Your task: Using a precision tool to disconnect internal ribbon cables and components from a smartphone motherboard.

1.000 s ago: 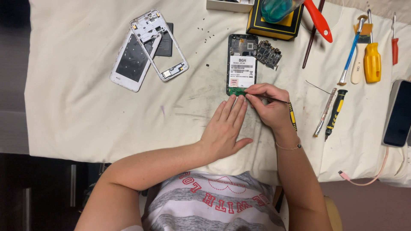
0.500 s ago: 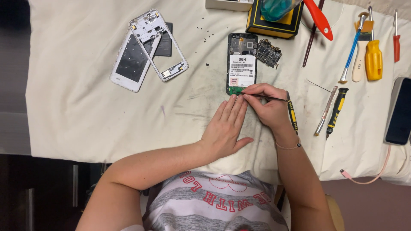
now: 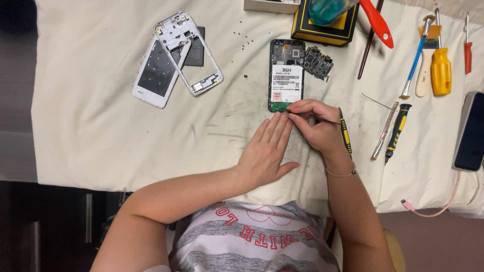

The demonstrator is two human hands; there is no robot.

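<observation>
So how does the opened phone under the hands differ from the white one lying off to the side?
The opened phone is black, lies straight, and shows a white label and a green board at its lower end; the white phone lies tilted with a loose white frame across it. The right hand works a thin tool at the black one with the left hand flat beside it; the white one is untouched. Both rest on the cloth.

Lighting looks even to me, bright overhead, warm-ish tint on the cloth (image 3: 101,126). Shadows soft & short: a faint one under my left hand (image 3: 264,153), another beside the yellow-black box (image 3: 322,30). Slight glare off the dark phone screen (image 3: 471,133) at right edge. Focus sharp across the middle, no motion blur on my right hand (image 3: 317,126). Bottom-left corner goes dark, little detail there. Mild wide-angle bend at the edges.
</observation>
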